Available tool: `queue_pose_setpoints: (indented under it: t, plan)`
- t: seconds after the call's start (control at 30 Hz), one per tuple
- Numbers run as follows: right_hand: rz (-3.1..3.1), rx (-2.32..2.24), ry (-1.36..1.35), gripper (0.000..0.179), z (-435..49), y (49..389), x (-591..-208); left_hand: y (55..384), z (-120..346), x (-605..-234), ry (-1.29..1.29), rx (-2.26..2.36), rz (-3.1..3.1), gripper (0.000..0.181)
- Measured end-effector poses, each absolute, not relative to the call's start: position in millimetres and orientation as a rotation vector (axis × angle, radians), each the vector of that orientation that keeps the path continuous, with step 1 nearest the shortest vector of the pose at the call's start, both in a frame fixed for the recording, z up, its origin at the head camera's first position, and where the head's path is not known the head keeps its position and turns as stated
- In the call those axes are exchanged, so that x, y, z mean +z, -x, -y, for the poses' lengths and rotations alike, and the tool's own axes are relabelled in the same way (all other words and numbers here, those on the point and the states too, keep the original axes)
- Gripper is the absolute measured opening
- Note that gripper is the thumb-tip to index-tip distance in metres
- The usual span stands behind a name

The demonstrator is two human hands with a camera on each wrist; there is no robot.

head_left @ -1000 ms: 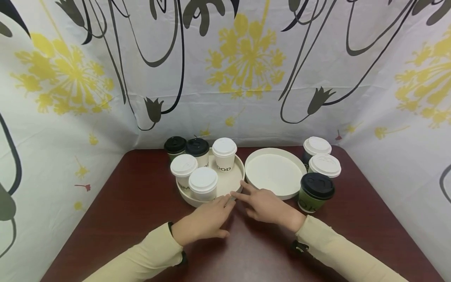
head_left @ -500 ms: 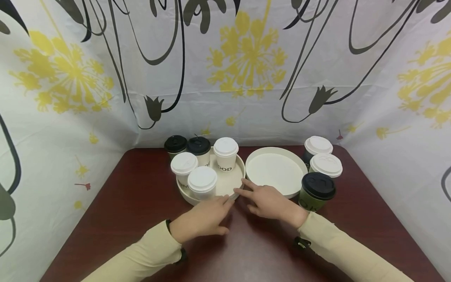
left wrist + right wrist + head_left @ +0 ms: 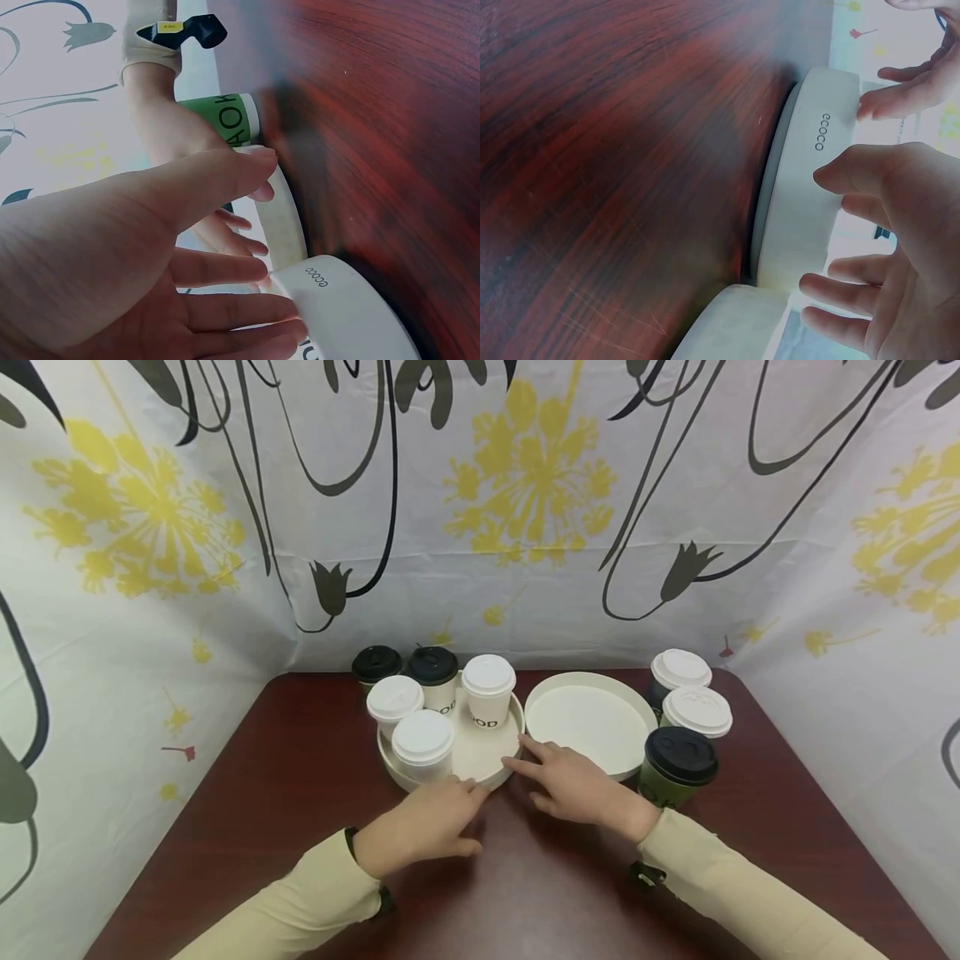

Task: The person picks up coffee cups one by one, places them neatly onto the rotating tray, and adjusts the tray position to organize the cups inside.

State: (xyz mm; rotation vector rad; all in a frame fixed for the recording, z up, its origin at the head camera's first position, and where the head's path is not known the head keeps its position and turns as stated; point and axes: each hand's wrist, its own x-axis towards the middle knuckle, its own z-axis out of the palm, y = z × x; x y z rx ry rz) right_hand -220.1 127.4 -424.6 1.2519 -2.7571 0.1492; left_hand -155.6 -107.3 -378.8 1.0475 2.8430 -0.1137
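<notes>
A round cream turntable tray (image 3: 487, 768) marked "ecoco" carries several paper cups. On it, white-lidded cups stand at the front (image 3: 423, 747), left (image 3: 393, 702) and back right (image 3: 489, 693), and a black-lidded cup (image 3: 433, 681) at the back. My left hand (image 3: 420, 827) lies at the tray's front rim, fingers stretched and thumb apart. My right hand (image 3: 573, 785) reaches with extended fingers to the same tray's right rim; in the right wrist view its thumb is close to the tray wall (image 3: 810, 195). Neither hand grips anything.
A second round cream tray (image 3: 588, 718) sits close on the right, holding no cups. Beside it stand white-lidded cups (image 3: 697, 710) and a green cup with a black lid (image 3: 678, 768). Another black-lidded cup (image 3: 377, 664) is behind the left tray. Patterned cloth (image 3: 480, 527) encloses the dark wooden table (image 3: 247, 827).
The left tray has turned clockwise as seen from above: its front cup moved left, its back cups right. My left fingers slid left along the rim; my right hand barely moved.
</notes>
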Motion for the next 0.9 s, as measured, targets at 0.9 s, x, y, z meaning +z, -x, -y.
queue_pose_setpoints:
  t: [0.9]
  plan:
    - [2.79, 0.162, -1.251, 0.059, -126.8, 223.8, -423.4, 155.4, 122.0, -366.8, -0.958, -0.069, -2.796, 0.05]
